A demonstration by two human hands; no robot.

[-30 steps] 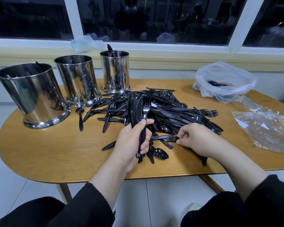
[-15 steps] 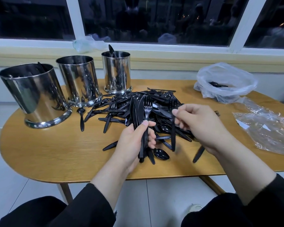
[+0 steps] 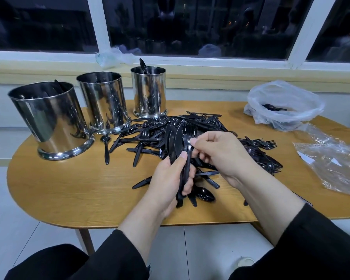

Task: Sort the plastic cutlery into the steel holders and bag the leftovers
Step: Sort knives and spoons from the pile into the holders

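A heap of black plastic cutlery (image 3: 150, 136) lies across the middle of the wooden table (image 3: 73, 190). My left hand (image 3: 168, 180) grips an upright bundle of knives and forks (image 3: 175, 138) just in front of the heap. My right hand (image 3: 216, 152) pinches a black fork (image 3: 187, 156) and holds it against that bundle. Three steel holders stand at the back left: a large one (image 3: 49, 120), a middle one (image 3: 103, 102) and a small one (image 3: 149, 90) with a spoon sticking out.
A white plastic bag (image 3: 285, 104) holding a few black pieces sits at the back right. A crumpled clear plastic wrapper (image 3: 333, 160) lies at the right edge. A lone spoon (image 3: 106, 147) lies in front of the middle holder. A window sill runs behind the table.
My right hand picked a fork out of the heap, lifted it and brought it left against the bundle in my left hand. The left hand stayed almost in place.
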